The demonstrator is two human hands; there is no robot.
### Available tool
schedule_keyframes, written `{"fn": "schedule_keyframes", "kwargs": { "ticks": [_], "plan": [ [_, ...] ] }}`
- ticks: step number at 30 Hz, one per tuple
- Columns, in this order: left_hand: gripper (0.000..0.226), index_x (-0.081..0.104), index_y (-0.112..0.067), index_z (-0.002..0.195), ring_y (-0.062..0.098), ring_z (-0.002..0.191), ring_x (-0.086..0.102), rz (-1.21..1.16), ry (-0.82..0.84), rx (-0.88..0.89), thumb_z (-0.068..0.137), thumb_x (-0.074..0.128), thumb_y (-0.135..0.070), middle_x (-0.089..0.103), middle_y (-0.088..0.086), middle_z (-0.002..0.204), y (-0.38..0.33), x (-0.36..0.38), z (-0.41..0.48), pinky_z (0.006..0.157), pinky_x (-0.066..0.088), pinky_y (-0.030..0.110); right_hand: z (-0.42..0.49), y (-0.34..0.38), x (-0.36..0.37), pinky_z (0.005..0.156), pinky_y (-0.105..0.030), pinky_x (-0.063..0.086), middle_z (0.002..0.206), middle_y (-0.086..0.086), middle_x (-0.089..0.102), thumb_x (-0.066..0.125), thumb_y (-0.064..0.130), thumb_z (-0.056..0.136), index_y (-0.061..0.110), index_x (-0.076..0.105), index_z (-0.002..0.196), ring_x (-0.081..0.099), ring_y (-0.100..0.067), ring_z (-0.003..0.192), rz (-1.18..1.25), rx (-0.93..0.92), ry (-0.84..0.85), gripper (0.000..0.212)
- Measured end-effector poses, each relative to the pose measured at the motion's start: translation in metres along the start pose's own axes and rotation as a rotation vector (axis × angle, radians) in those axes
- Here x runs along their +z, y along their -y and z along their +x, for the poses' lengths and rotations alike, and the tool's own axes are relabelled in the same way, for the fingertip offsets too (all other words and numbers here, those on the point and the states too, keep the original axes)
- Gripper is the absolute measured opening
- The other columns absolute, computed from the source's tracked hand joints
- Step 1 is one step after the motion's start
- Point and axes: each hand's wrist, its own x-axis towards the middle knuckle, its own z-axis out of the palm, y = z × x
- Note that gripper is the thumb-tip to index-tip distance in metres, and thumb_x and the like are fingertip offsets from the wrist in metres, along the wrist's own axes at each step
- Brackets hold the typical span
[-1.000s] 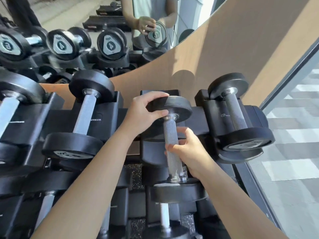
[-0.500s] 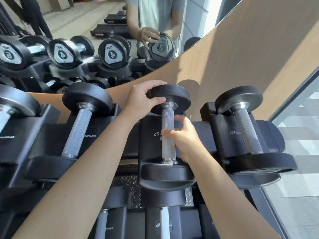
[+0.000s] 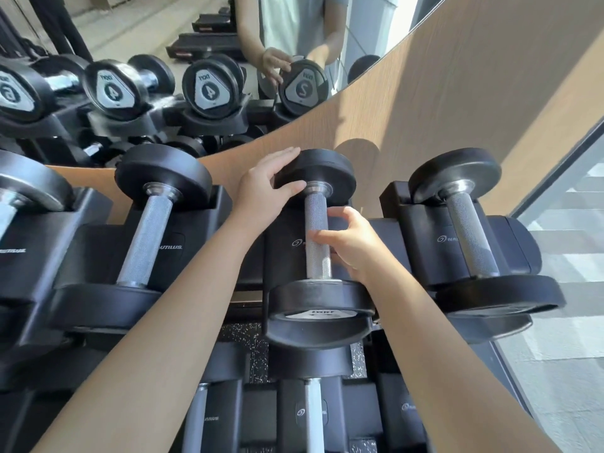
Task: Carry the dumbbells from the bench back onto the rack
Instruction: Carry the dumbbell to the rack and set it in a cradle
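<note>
A small black dumbbell [image 3: 316, 214] with a knurled steel handle lies in a cradle of the black rack [image 3: 421, 230], its near head [image 3: 320, 302] resting in the front saddle. My left hand [image 3: 261, 194] is cupped over the dumbbell's far head, thumb by the collar. My right hand [image 3: 353, 243] reaches in from the right, its fingers loosely curled on the handle and the thumb lifted. The bench is out of view.
Larger dumbbells sit in the neighbouring cradles on the left [image 3: 145, 237] and right [image 3: 470, 237]. A lower tier [image 3: 313, 413] holds more. Behind the rack are a mirror [image 3: 209, 89] and a wooden wall [image 3: 457, 93]. A glass wall [image 3: 555, 338] runs along the right.
The dumbbell has gone from hanging tilted below the top row into its cradle. My right hand's grip on the handle has loosened, and the left hand has stayed on the far head.
</note>
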Motion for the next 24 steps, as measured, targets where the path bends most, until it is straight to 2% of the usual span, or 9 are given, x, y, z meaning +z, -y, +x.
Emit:
{"fn": "schedule_keyframes", "kwargs": {
  "ticks": [3,7,12,16,19,22,24],
  "plan": [
    [0.047,0.052,-0.02,0.123,0.002,0.119,0.045,-0.139,-0.084,-0.068,0.081,0.062,-0.001,0.05,-0.009,0.126,-0.006,-0.003,-0.039,0.101,0.034,0.016,-0.014,-0.002,-0.008,0.074,-0.028,0.054,0.104,-0.005,0.06,0.069,0.014,0.077,0.02,0.044,0.126,0.061,-0.017,0.093,-0.019,-0.077,0.017,0.055],
    [0.039,0.056,-0.022,0.114,0.004,0.109,0.056,-0.358,-0.085,-0.138,0.082,0.06,0.0,0.061,0.002,0.119,-0.012,-0.002,-0.1,0.092,0.043,0.016,-0.039,-0.009,-0.021,0.084,-0.031,0.052,0.115,-0.006,0.059,0.07,0.018,0.078,0.024,0.044,0.126,0.062,-0.018,0.101,0.051,-0.152,0.009,0.055],
    [0.03,0.062,-0.019,0.109,0.004,0.106,0.058,-0.373,-0.071,-0.167,0.08,0.06,-0.01,0.064,0.002,0.113,-0.011,0.003,-0.145,0.086,0.042,0.011,-0.073,-0.027,-0.03,0.071,-0.007,0.049,0.11,-0.002,0.065,0.067,0.019,0.08,0.025,0.055,0.115,0.064,-0.007,0.094,0.001,-0.297,0.04,0.037],
    [0.031,0.062,-0.031,0.103,-0.002,0.104,0.056,-0.266,-0.041,-0.143,0.081,0.063,-0.009,0.063,-0.009,0.111,-0.012,0.004,-0.159,0.084,0.04,0.009,-0.093,-0.039,-0.035,0.084,-0.018,0.049,0.105,0.004,0.067,0.065,0.016,0.082,0.027,0.062,0.104,0.063,-0.003,0.096,-0.049,-0.375,0.059,0.025],
    [0.037,0.059,-0.027,0.112,-0.01,0.101,0.052,-0.199,-0.035,-0.134,0.08,0.065,-0.009,0.06,-0.013,0.11,-0.014,0.006,-0.165,0.08,0.036,0.003,-0.102,-0.047,-0.034,0.095,-0.027,0.045,0.11,0.004,0.065,0.064,0.018,0.083,0.026,0.062,0.109,0.058,-0.009,0.107,-0.16,-0.429,0.062,0.027],
    [0.038,0.058,-0.02,0.115,-0.009,0.1,0.051,-0.16,-0.046,-0.114,0.081,0.063,-0.005,0.059,-0.008,0.109,-0.017,0.007,-0.167,0.081,0.034,0.001,-0.104,-0.053,-0.031,0.093,-0.023,0.043,0.114,-0.005,0.061,0.064,0.017,0.083,0.026,0.058,0.112,0.055,-0.016,0.109,-0.204,-0.447,0.034,0.031],
    [0.037,0.059,-0.017,0.114,-0.001,0.101,0.053,-0.148,-0.061,-0.121,0.081,0.061,-0.002,0.06,-0.003,0.108,-0.02,0.008,-0.166,0.081,0.034,0.002,-0.103,-0.054,-0.029,0.091,-0.024,0.044,0.115,-0.006,0.06,0.064,0.015,0.083,0.026,0.058,0.11,0.054,-0.018,0.109,-0.195,-0.443,0.008,0.029]
  ]
}}
